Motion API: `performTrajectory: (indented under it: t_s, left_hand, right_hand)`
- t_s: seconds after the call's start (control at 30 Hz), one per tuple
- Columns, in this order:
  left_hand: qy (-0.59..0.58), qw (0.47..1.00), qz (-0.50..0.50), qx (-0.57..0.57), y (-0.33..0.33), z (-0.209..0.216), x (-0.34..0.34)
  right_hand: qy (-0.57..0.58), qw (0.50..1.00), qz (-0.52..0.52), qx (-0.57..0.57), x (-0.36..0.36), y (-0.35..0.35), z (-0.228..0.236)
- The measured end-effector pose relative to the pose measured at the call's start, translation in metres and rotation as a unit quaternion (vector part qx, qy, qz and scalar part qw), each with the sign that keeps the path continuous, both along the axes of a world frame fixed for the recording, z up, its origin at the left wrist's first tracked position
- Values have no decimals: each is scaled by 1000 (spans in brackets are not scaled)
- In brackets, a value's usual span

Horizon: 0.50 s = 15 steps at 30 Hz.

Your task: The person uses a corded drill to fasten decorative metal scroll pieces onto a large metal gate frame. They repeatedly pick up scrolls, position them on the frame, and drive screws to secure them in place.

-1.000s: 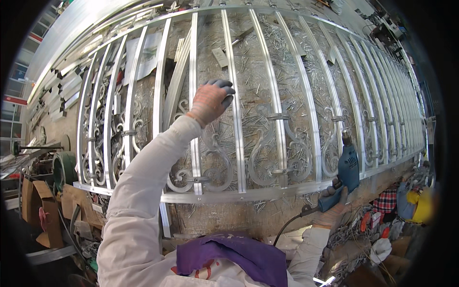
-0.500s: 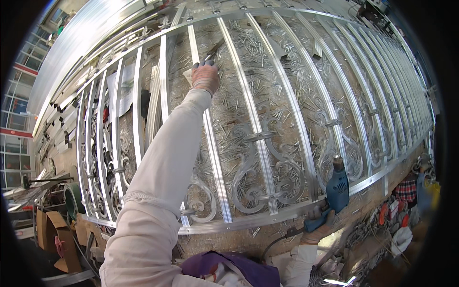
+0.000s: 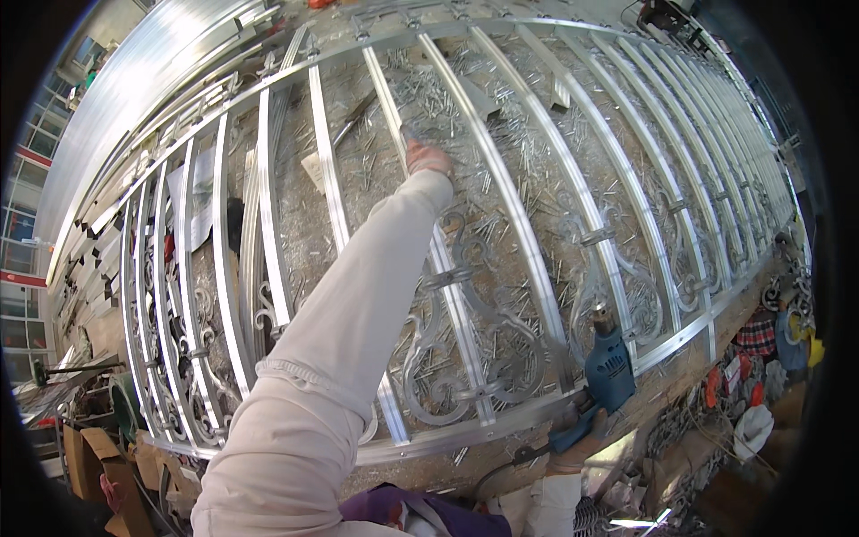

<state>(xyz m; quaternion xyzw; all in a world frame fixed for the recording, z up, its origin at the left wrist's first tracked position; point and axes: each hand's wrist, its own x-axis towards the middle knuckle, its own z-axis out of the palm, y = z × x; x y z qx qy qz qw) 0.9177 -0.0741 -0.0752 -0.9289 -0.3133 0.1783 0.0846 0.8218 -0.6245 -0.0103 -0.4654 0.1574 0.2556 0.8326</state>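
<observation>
My left hand (image 3: 429, 159) reaches far out over a silvery metal fence panel (image 3: 447, 438), my arm crossing several of its bars. The hand is closed at the upper part of an upright metal bar (image 3: 380, 85); its dark fingertips are slightly blurred and lie against the bar. Low on the right, my right hand (image 3: 582, 445) is wrapped round the handle of a blue power drill (image 3: 611, 365). The drill's chuck points away from me, above the panel's near rail, and a dark cord trails from the handle. A scrollwork ornament (image 3: 461, 389) sits between bars in front of me.
Many short thin metal pins (image 3: 429, 98) litter the work surface under the panel. Long shiny metal lengths (image 3: 134, 116) lie at the far left. A cardboard box (image 3: 116, 474) stands at lower left. Cables, rags and a white bag (image 3: 753, 434) clutter the lower right.
My left hand has moved right, from one upright bar to the neighbouring one. The view has shifted, so the panel appears farther left. My right hand still holds the drill low near the rail.
</observation>
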Motion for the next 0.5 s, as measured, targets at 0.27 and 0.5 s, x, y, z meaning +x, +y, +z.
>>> performTrajectory:
  t_s: [0.27,0.5]
  left_hand:
    - [-35,996,-75,32,-46,10,6]
    - [-114,992,-22,-56,-49,29,-18]
  right_hand:
    - [41,998,-34,23,-3,-14,-14]
    - [51,997,2,64,0,0,-13]
